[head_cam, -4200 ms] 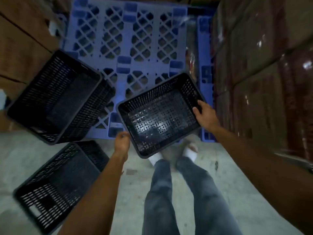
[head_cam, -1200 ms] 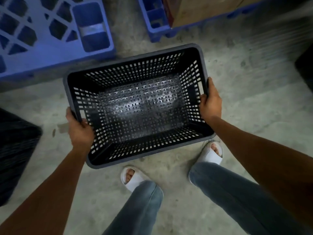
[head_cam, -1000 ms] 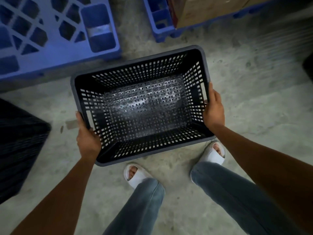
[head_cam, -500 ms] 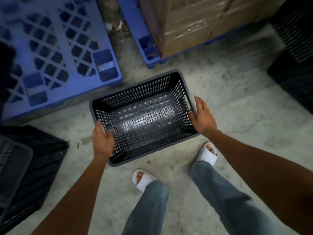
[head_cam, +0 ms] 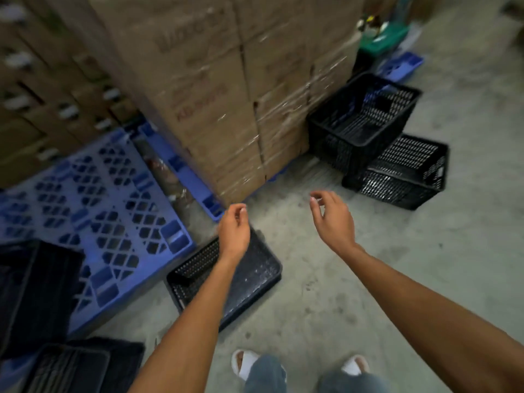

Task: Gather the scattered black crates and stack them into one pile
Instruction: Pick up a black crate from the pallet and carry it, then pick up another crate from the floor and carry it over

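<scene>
A black perforated crate [head_cam: 252, 276] sits on the concrete floor just in front of my feet, partly hidden by my left forearm. My left hand [head_cam: 234, 234] hangs above its far end with loosely curled fingers and holds nothing. My right hand [head_cam: 333, 219] is off to the right over bare floor, also relaxed and empty. Two more black crates lie at the right: one [head_cam: 360, 123] leans against the boxes, another [head_cam: 402, 171] lies beside it. Further black crates show at the left edge, one [head_cam: 34, 293] on the pallet and one [head_cam: 71, 367] at the bottom left corner.
A tall stack of wrapped cardboard boxes [head_cam: 226, 95] stands ahead on a blue pallet. A bare blue pallet [head_cam: 107, 205] lies to the left. More boxes fill the far left. Green and blue items sit at the far right. My sandalled feet [head_cam: 245, 363] are below.
Both hands have let go of the crate, which now rests on the floor. The hands have lifted off it and the view has swung up and to the right toward the two crates.
</scene>
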